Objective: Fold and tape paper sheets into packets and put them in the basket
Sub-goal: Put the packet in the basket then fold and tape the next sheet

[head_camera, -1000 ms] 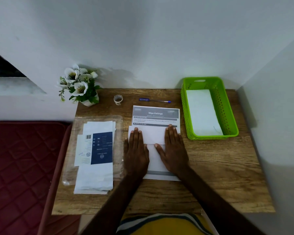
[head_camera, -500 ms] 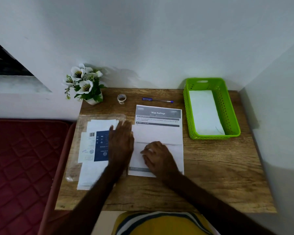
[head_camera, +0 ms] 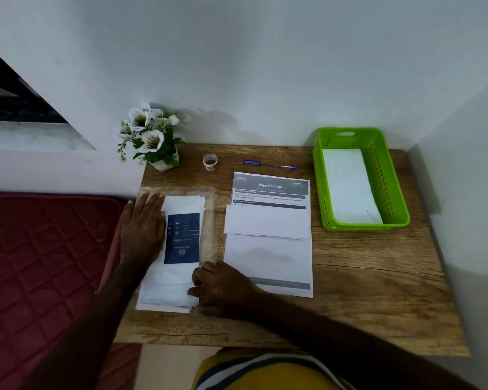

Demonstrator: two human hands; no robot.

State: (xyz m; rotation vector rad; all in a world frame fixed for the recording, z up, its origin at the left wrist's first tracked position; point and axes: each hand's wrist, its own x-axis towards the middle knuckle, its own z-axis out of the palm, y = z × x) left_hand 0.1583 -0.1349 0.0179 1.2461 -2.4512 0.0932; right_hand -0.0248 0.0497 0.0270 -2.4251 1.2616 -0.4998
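A stack of white paper sheets [head_camera: 178,280], topped by one with a dark blue panel, lies on a clear plastic sleeve at the table's left. My left hand [head_camera: 143,229] rests flat on the stack's left side, fingers straight. My right hand [head_camera: 220,288] has its fingers curled onto the stack's lower right corner. A printed sheet [head_camera: 268,257] headed "Wipe Railings" lies untouched mid-table, its lower part folded up. The green basket [head_camera: 317,175] stands at the back right with a white packet [head_camera: 350,187] inside. A small tape roll [head_camera: 210,161] stands at the back.
A blue pen [head_camera: 269,164] lies behind the printed sheet. A pot of white flowers [head_camera: 152,139] stands at the back left corner. A red mattress [head_camera: 40,263] borders the table's left edge. Walls close off the back and right.
Both hands have left the folded sheet and moved left onto the paper stack. The folded flap has stayed down. The camera has shifted a little to the left.
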